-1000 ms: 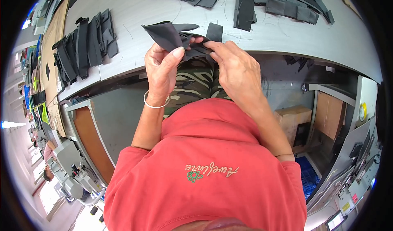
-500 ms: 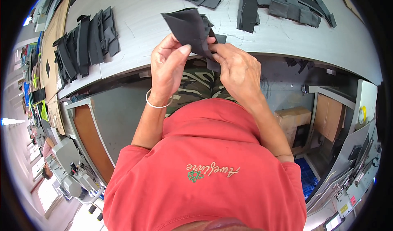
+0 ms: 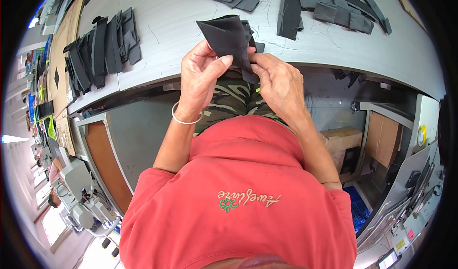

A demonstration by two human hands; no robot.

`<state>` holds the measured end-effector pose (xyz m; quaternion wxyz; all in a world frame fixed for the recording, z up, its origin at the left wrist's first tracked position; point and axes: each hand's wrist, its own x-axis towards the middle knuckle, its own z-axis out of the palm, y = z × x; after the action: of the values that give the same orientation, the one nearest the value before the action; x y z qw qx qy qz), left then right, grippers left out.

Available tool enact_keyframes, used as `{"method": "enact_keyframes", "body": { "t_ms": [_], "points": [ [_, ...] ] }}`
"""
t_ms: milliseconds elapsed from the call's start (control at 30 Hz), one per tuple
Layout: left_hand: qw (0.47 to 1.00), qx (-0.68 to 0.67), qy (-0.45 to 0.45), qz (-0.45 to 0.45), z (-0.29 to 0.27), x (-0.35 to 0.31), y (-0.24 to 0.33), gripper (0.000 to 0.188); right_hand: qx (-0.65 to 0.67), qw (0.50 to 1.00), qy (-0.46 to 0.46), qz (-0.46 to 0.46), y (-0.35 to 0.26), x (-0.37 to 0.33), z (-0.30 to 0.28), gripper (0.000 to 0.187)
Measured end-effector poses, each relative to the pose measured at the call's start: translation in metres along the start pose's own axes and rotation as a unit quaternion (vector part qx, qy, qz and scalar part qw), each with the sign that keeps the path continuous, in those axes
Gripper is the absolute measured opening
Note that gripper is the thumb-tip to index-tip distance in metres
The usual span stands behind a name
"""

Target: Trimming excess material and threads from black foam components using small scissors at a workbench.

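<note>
Just above the table's near edge, a folded piece of black fabric (image 3: 228, 37) is held up between both hands. My left hand (image 3: 202, 76) grips its left side, the thumb pressed on the front and the fingers behind. My right hand (image 3: 279, 80) pinches the lower right edge, where the cloth narrows. Those right fingertips are partly hidden, and something small and yellow-green shows beneath them, too little of it to name. A white bangle circles my left wrist.
Bundles of black fabric strips (image 3: 102, 45) lie at the table's left, with more black pieces (image 3: 334, 11) at the far right and far middle. Loose threads are scattered over the pale table (image 3: 167, 49). Below right stands a cardboard box (image 3: 341, 142); machinery (image 3: 83, 207) is at the lower left.
The fabric has shifted slightly right and down, and my left hand has moved right with it. A yellow-green bit now shows under my right fingers. Both hands keep their hold.
</note>
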<state>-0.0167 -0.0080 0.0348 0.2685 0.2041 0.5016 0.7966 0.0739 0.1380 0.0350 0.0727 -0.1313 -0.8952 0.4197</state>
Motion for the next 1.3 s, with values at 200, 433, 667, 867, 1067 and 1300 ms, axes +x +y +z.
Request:
{"method": "enact_keyframes", "body": {
  "t_ms": [200,433,667,867,1067,1300],
  "points": [
    [0.997,0.005,0.063,-0.039,0.006,0.002,0.003,0.020,0.054,0.998,0.015,-0.013,0.005,-0.004,0.003,0.018],
    [0.991,0.043,0.092,-0.092,-0.008,0.003,0.000,0.014,0.222,0.970,0.093,-0.038,0.022,-0.003,-0.007,0.021],
    [0.988,-0.006,0.080,-0.131,-0.002,0.003,-0.006,0.015,0.038,0.975,0.143,-0.166,0.018,0.006,-0.001,0.028],
    [0.983,-0.052,0.077,-0.157,-0.003,-0.002,-0.008,0.017,0.000,0.966,0.179,-0.185,0.023,0.010,0.006,0.024],
    [0.981,-0.054,0.077,-0.171,-0.005,-0.002,-0.011,0.015,0.014,0.970,0.195,-0.145,0.027,0.011,0.003,0.018],
    [0.983,-0.025,0.080,-0.165,-0.007,-0.001,-0.010,0.010,0.082,0.974,0.176,-0.114,0.026,0.003,-0.001,0.020]
  ]
}}
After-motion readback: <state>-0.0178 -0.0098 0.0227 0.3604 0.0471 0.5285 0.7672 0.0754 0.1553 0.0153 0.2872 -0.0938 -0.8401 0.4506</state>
